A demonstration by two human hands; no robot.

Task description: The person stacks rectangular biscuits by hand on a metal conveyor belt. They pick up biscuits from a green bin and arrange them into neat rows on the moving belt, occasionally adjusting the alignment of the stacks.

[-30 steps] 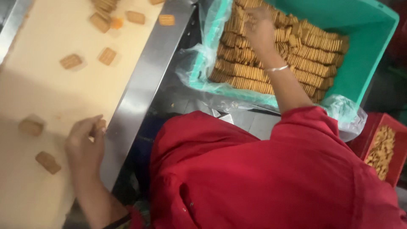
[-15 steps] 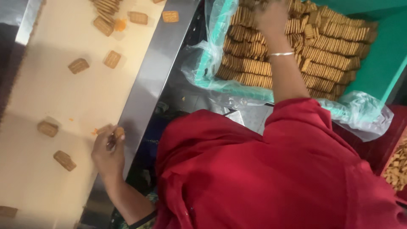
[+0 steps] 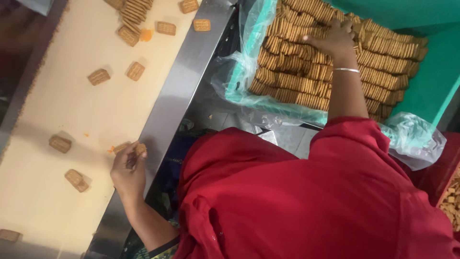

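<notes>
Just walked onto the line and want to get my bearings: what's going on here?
A person in red works between a cream conveyor belt and a green crate lined with clear plastic. The left hand grips a biscuit at the belt's edge; the right hand rests on the packed biscuit rows inside the crate. Loose biscuits lie scattered on the belt.

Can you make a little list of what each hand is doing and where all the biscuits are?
left hand: on the belt's near edge, fingers curled on a biscuit
right hand: resting on stacked biscuit rows
crate: teal, lined with clear plastic, packed with biscuit rows
belt: cream, with loose biscuits scattered along it
bracelet: silver, on the right wrist
clothing: red
</notes>
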